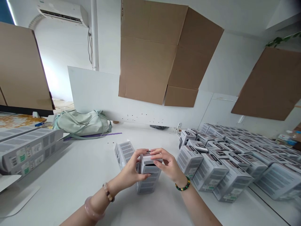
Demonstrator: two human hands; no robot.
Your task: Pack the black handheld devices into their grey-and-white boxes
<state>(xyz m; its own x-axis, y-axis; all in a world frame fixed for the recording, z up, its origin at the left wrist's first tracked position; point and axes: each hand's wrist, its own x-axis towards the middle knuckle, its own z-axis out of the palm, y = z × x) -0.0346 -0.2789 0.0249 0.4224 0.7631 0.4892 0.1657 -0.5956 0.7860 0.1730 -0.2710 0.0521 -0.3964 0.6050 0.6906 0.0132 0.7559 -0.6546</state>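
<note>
A small grey and white printed box (148, 180) stands upright on the white table in front of me. My left hand (135, 168) wraps round its left side, thumb on the near face and fingers at the top. My right hand (168, 164) rests its fingers on the box's top flap, which looks slightly raised, with a dark gap under its edge. Just behind and to the left, touching or close to my left hand, lies a second similar box (125, 152).
Many similar boxes (210, 171) stand in rows on the right. Long grey cartons (30, 150) lie at the left, with a white sheet (18, 199) nearer me. A pale green bag (82, 122) sits at the back left of the table (94, 163), before a white wall panel.
</note>
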